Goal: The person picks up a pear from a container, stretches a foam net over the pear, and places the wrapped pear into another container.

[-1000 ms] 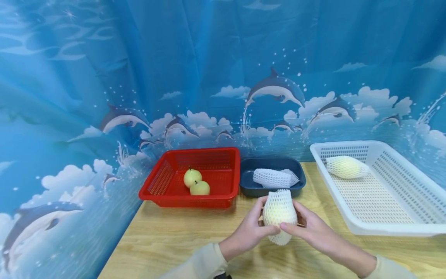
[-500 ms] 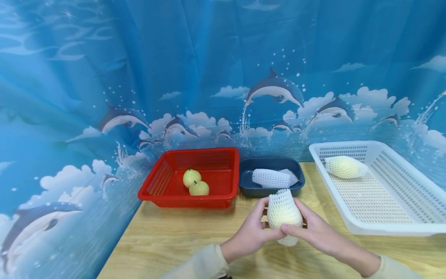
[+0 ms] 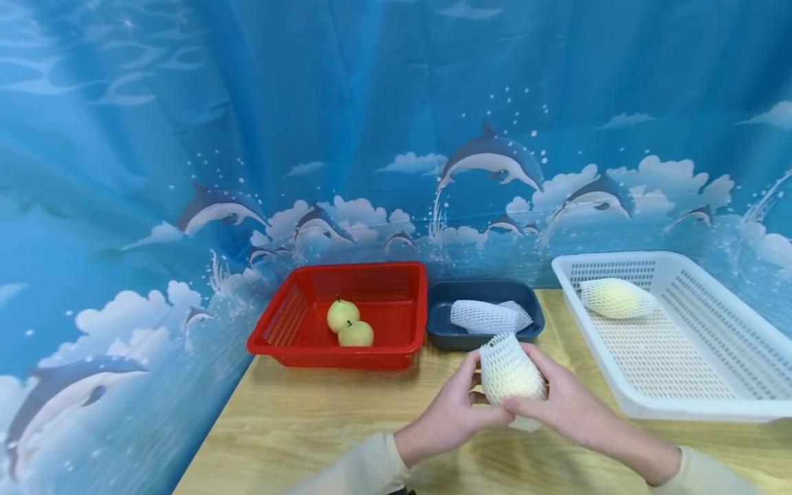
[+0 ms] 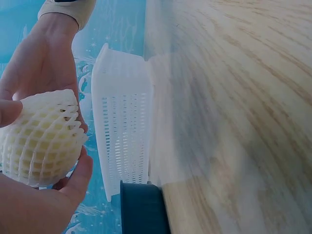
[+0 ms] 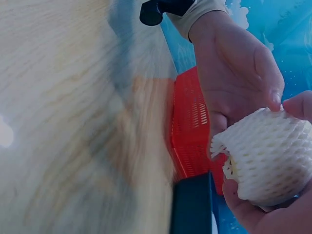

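Note:
A pale yellow pear in a white foam net sleeve (image 3: 510, 375) is held up over the wooden table between both hands. The left hand (image 3: 448, 416) grips its left side, fingers behind and thumb in front. From the other side the right hand (image 3: 572, 405) grips it too, its thumb over the front close to the left thumb. The netting spreads round the fruit in the left wrist view, where the netted pear (image 4: 41, 141) shows yellow through the mesh. In the right wrist view the sleeve's loose end (image 5: 222, 146) gapes beside the fingers.
A red basket (image 3: 346, 354) with two bare pears (image 3: 342, 315) stands at the left. Behind the hands, a dark blue tray (image 3: 445, 340) holds white foam net sleeves (image 3: 489, 316). The white basket (image 3: 699, 405) at the right contains a netted pear (image 3: 619, 298).
Both hands have shifted slightly right with the netted pear. The sleeve's upper end now tilts to the left, and less of its lower end hangs below the thumbs.

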`<state>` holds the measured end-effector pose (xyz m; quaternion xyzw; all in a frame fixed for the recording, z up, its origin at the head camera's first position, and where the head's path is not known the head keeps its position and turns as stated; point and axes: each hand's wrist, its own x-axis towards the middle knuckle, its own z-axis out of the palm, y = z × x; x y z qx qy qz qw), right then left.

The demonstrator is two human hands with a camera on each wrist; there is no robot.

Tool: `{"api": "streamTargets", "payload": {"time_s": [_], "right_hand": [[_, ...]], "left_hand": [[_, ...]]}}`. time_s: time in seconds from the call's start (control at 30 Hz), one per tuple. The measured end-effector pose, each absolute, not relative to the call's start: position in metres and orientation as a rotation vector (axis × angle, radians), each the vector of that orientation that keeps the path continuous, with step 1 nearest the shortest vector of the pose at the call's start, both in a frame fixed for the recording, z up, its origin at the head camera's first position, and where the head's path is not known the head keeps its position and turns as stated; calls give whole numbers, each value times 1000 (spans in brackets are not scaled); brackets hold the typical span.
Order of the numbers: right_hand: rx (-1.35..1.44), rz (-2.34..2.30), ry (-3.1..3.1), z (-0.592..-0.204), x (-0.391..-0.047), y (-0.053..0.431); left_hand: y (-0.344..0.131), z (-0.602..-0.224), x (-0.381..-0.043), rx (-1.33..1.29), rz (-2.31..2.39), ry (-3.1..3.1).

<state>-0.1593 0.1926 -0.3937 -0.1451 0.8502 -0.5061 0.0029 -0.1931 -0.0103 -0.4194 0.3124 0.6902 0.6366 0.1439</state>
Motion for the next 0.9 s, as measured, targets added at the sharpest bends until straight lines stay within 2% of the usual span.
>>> {"api": "streamTargets", "payload": {"time_s": [0.23,0.4,0.7,0.9], "right_hand": [[-516,-1454,2761,-369,-168,205],[-447,-1292,2857,-344,-180,225],[-508,-840,3036,-308,-219,290],[-462,-685,3054,-305,-252,338]], "left_hand": [[-14,-414,-197,869,1766,2064],[-17,-414,-197,843,1757,2112],[-22,-411,-199,783,1738,2119],[-27,-413,-199,785,1737,2152]]}}
